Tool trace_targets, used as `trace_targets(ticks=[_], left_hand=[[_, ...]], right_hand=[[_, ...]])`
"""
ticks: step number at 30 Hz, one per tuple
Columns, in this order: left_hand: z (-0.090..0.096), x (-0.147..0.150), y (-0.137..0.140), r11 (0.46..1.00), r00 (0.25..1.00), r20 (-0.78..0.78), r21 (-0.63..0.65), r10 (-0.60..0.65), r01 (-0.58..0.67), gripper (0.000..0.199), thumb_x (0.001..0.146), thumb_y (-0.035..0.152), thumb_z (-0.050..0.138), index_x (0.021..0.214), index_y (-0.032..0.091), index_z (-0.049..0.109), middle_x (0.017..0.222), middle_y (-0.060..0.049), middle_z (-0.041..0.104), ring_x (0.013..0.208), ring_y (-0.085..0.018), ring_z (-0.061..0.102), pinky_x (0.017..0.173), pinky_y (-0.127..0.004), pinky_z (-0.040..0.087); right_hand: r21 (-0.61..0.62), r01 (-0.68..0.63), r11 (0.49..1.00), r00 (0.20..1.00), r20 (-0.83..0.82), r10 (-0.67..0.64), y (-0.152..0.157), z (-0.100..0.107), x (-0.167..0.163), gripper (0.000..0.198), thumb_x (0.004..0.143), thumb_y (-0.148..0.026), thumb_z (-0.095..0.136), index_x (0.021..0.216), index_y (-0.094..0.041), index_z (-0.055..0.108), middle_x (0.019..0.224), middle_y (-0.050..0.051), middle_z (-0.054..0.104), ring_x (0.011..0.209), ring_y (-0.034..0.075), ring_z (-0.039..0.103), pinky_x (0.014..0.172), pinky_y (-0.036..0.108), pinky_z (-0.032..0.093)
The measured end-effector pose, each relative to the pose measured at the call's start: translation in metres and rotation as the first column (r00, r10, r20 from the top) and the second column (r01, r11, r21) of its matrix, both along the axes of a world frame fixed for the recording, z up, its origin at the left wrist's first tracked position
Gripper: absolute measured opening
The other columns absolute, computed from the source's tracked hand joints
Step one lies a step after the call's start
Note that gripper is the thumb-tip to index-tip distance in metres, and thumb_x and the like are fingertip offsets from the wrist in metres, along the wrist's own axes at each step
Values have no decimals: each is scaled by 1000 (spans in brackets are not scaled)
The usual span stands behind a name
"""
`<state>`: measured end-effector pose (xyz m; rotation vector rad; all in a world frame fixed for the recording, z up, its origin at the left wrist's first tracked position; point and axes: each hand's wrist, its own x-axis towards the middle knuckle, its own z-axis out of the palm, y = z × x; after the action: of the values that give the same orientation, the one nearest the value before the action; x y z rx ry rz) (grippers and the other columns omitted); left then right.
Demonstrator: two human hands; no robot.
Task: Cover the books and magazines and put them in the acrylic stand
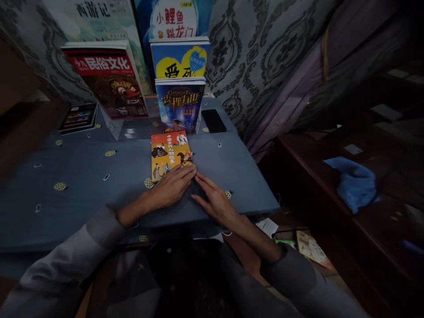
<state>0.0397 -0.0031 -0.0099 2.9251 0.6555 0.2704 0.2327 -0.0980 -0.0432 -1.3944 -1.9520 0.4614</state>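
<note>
An orange and yellow book [171,154] with figures on its cover lies on the blue tablecloth. Over its lower right corner rests my left hand [174,185], laid flat with the fingers stretched out. My right hand [214,199] is just to the right, on the cloth, its fingers straight and the thumb apart. The fingertips of both hands meet or nearly meet beside the book. No object shows in either hand. Right behind the orange book stands a dark blue book [180,104] in a clear stand.
Farther back stand a red-topped book [114,84], a blue and yellow book [180,57] and larger books against the wall. A black phone [213,121] lies right of them; dark books [78,117] lie left. On a brown side table [304,176] hangs a blue cloth [356,183].
</note>
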Motion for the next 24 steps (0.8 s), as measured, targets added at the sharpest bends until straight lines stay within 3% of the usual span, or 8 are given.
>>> trace_targets(ticks=[11, 15, 24], left_hand=[[-7, -3, -19, 999, 999, -6, 32, 42, -42, 51, 104, 18, 29, 154, 15, 36, 161, -12, 41, 152, -22, 33, 125, -46, 28], [-6, -2, -24, 997, 997, -41, 43, 69, -67, 50, 102, 15, 27, 150, 12, 42, 160, -13, 42, 151, -23, 35, 125, -44, 28], [-5, -14, -34, 992, 993, -75, 89, 95, -88, 54, 99, 11, 31, 152, 11, 38, 161, -14, 41, 151, -24, 35, 125, -47, 26]], right_hand=[[15, 31, 999, 998, -50, -31, -6, 14, 0, 45, 101, -34, 51, 145, -24, 56, 145, 12, 60, 133, 27, 59, 114, 50, 49], [54, 33, 998, 997, -67, -30, -4, 22, -3, 41, 103, -31, 46, 141, -23, 61, 142, 12, 63, 132, 26, 60, 114, 50, 48], [91, -27, 995, 999, 32, 24, 4, 24, -8, 41, 104, -28, 40, 138, -23, 62, 136, 12, 67, 131, 27, 59, 113, 56, 48]])
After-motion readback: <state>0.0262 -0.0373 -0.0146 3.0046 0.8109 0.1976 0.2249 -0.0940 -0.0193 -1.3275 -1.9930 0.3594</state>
